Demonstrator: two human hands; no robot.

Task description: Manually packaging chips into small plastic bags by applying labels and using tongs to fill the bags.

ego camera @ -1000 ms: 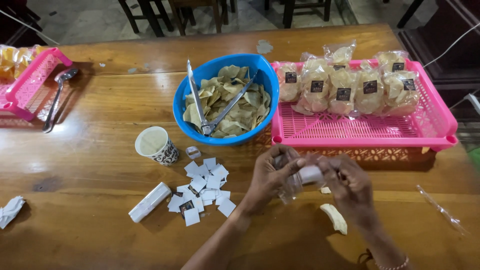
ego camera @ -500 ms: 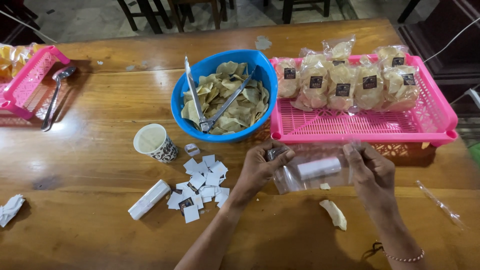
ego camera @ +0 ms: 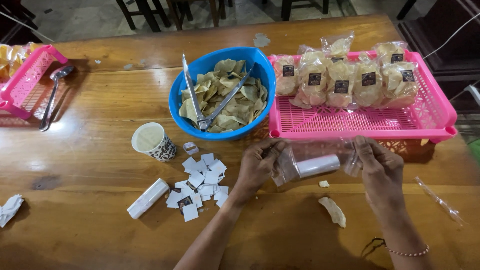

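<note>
Both hands, left hand (ego camera: 260,167) and right hand (ego camera: 381,167), pinch a thin, glossy clear plastic bag (ego camera: 315,162) stretched between them, its long axis running left-right above the wooden tabletop (ego camera: 90,150).

Warm light is falling from above and glaring off the varnished bench (ego camera: 95,125) on the far left, near the spoon (ego camera: 52,95). My hands are casting soft shadows toward me. The clear bag (ego camera: 315,160) is catching a faint sheen. The far right corner is lying dim, and straight edges are bowing slightly outward.
</note>
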